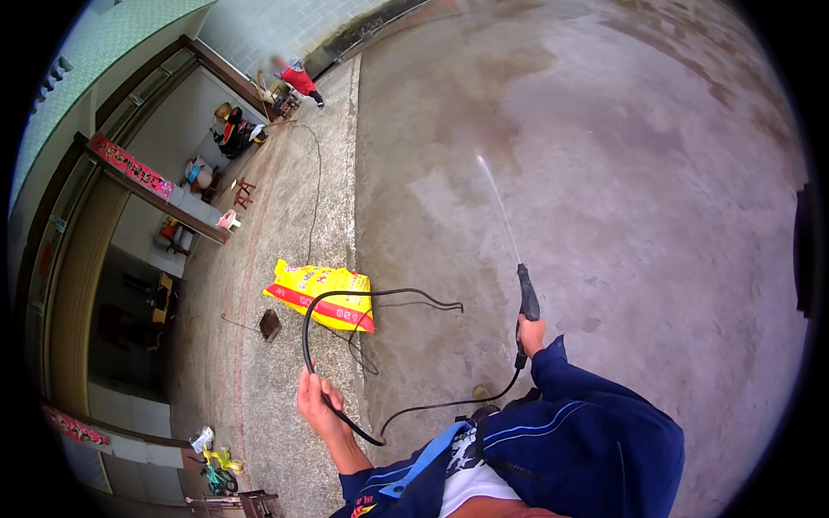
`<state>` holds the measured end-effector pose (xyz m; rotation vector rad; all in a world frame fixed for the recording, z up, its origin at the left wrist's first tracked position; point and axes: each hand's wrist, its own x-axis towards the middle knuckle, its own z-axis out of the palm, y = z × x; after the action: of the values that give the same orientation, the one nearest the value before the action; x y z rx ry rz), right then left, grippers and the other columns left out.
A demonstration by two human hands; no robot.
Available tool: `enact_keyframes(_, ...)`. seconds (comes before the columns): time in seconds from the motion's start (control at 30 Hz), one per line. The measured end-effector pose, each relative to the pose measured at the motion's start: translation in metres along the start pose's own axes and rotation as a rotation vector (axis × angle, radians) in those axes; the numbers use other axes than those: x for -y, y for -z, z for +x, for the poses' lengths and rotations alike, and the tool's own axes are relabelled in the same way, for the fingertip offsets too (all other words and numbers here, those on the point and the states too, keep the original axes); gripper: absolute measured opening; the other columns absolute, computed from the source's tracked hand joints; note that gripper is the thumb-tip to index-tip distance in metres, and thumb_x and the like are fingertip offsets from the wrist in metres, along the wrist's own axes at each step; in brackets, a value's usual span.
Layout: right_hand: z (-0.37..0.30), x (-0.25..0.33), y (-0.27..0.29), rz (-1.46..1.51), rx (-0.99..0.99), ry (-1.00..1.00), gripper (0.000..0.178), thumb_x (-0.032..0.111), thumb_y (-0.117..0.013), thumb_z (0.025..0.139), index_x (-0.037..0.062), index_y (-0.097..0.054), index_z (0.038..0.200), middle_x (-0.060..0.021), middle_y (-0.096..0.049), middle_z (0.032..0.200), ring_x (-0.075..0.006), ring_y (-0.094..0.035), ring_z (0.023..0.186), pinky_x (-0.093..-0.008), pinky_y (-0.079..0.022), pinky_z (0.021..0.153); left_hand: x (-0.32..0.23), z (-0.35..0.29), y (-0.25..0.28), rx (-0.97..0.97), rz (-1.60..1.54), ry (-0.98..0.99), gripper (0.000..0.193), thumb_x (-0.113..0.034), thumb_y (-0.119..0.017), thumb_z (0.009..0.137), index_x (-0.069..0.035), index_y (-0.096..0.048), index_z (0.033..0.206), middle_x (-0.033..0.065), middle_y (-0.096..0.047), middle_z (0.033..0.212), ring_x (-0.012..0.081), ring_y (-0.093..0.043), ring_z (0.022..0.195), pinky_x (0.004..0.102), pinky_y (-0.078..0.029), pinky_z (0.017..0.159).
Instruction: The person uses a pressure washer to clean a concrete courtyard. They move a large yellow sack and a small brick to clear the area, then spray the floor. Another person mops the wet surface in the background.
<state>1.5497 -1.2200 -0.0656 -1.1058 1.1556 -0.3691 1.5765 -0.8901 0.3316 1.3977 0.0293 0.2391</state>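
Note:
My right hand [530, 334] is closed round the grip of a black pressure washer gun [527, 293]. A thin jet of water [501, 203] leaves its nozzle and strikes the wet concrete ahead. From the gun's lower end a black hose [440, 404] runs left across my front to my left hand [319, 399], which is closed on it. Beyond that hand the hose loops up and over to the right, in front of a yellow and red printed sack [332, 281]. The sack lies on the raised walkway's edge.
A long-handled dustpan [270, 325] stands beside the sack. A thin cable [318, 190] trails along the walkway [285, 216] towards a person in red [300, 79] at the far end. Stools, a scooter [233, 131] and a small child's bike [220, 466] stand by the doorways at left.

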Motion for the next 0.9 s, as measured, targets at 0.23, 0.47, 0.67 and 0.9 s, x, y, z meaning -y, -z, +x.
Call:
enact_keyframes(0.23,0.012,0.001,-0.089,-0.064,0.04,0.016,0.024,0.014,-0.068,0.083,-0.002,-0.06,0.067,-0.008,-0.056,0.052,-0.0191,-0.054,0.039,-0.0348,-0.041,0.039,0.025,0.095,0.012,-0.001,-0.047,-0.003,0.032,-0.013,-0.05,0.102,0.002,-0.054,0.13,-0.0029,-0.046,0.066,0.0033,-0.037,0.042,0.0196,-0.029,0.037)
enact_keyframes(0.47,0.019,0.038,-0.221,-0.073,0.025,0.054,0.026,0.015,-0.067,0.082,-0.0015,-0.058,0.064,-0.0083,-0.054,0.05,-0.0196,-0.054,0.038,-0.0356,-0.04,0.038,0.04,0.227,0.067,0.021,-0.142,0.013,0.033,-0.013,-0.05,0.102,0.002,-0.054,0.131,-0.0028,-0.047,0.067,0.0032,-0.039,0.043,0.0193,-0.03,0.038)
enact_keyframes(0.67,0.01,0.06,-0.304,-0.043,-0.14,0.078,0.027,0.017,-0.066,0.082,-0.003,-0.06,0.066,-0.0092,-0.055,0.05,-0.0208,-0.055,0.039,-0.0366,-0.041,0.039,0.029,0.314,0.095,0.023,-0.097,-0.01,0.033,-0.014,-0.05,0.103,0.002,-0.053,0.131,-0.0028,-0.048,0.066,0.0028,-0.038,0.042,0.0192,-0.029,0.038)
enact_keyframes(0.9,0.02,0.018,-0.393,-0.23,-0.054,0.181,0.032,0.02,-0.068,0.081,-0.0024,-0.059,0.06,-0.0096,-0.056,0.049,-0.0209,-0.056,0.04,-0.0361,-0.042,0.04,0.049,0.374,0.12,0.032,-0.106,0.042,0.032,-0.013,-0.05,0.102,0.003,-0.053,0.13,-0.0029,-0.048,0.067,0.0027,-0.038,0.042,0.0185,-0.029,0.038)
